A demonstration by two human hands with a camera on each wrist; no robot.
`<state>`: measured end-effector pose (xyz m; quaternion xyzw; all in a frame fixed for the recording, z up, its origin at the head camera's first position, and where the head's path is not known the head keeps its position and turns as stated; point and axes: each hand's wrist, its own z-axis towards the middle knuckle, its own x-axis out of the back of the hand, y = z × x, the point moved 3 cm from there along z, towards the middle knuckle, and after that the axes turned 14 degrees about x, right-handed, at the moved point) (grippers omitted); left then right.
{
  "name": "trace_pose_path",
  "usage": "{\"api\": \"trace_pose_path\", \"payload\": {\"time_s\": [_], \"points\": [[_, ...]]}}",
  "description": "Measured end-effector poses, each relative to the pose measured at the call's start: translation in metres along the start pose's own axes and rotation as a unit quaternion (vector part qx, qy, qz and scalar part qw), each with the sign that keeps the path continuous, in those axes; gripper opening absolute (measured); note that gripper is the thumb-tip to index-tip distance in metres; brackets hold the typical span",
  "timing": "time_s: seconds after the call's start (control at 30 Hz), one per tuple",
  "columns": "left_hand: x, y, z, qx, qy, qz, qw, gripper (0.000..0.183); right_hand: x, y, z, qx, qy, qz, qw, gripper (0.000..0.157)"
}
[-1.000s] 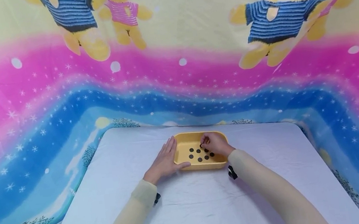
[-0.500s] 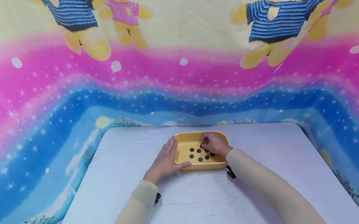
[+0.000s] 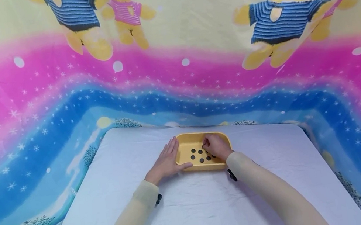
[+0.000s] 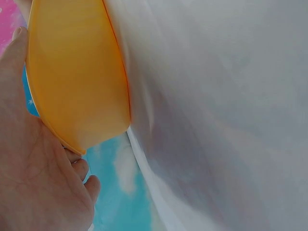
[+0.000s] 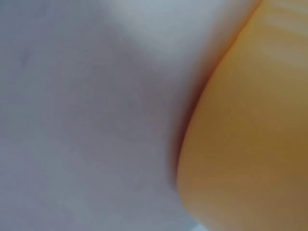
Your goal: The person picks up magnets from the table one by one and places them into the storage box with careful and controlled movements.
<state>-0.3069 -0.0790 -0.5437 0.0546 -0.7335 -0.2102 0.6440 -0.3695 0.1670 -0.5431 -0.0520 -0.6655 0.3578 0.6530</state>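
In the head view a yellow tray (image 3: 187, 168) stands near the far edge of the table, with several small black discs (image 3: 201, 160) on its floor. My left hand (image 3: 164, 162) lies against the tray's left end, fingers fairly straight and the thumb along the front rim. The left wrist view shows that palm and thumb (image 4: 17, 48) against the tray's outer wall (image 4: 79, 72). Inside the right half, my right hand (image 3: 217, 145) has curled fingers and pinches a small black disc (image 3: 203, 146), mostly covered by the fingertips. Discs beneath this hand are partly hidden. The right wrist view holds only tray wall (image 5: 250, 144) and cloth.
A white cloth (image 3: 191, 207) covers the table under the tray. Behind and at both sides hangs a printed curtain (image 3: 176, 72) with bears and snowflakes. A black wrist strap piece (image 3: 232, 175) shows below the right cuff, another (image 3: 158, 199) by the left.
My right hand has shifted very slightly and its wrist has swung a little left, covering more of the discs on the right. The left hand and the tray keep their places.
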Motion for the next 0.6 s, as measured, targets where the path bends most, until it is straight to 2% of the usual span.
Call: {"api": "trace_pose_path", "payload": {"time_s": [0.33, 0.6], "points": [[0.000, 0.001, 0.000, -0.001, 0.002, -0.005, 1.0000, 0.127, -0.002, 0.003, 0.000, -0.001, 0.005, -0.014, 1.000, 0.008], [0.004, -0.001, -0.001, -0.004, 0.005, -0.004, 1.0000, 0.127, 0.009, -0.004, -0.010, 0.032, 0.022, -0.001, 0.999, 0.006]]}}
